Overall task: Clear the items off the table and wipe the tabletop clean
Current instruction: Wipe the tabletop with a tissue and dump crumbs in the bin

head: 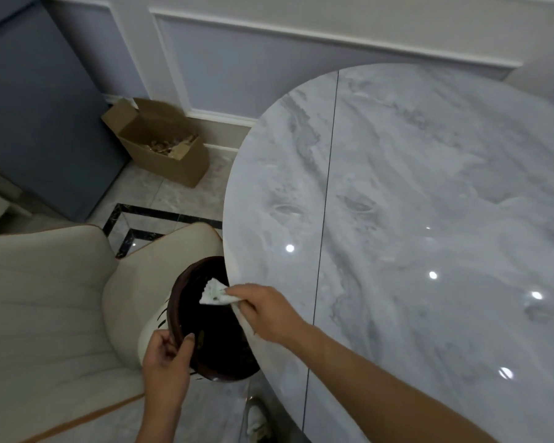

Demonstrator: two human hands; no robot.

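A round grey marble table [429,203] fills the right side, its glossy top bare. My right hand [266,310] is at the table's left edge, shut on a crumpled white tissue [214,293] that hangs over the mouth of a waste bin. The bin [186,318] has a dark brown rim, a dark inside and a white outer wall. It is held just below the table edge. My left hand [167,359] grips the bin's near rim.
A cream upholstered chair [45,302] stands at the left, close to the bin. An open cardboard box [160,145] with scraps sits on the tiled floor by the wall. A grey cabinet [39,100] is at far left. A shoe [258,423] shows under the table edge.
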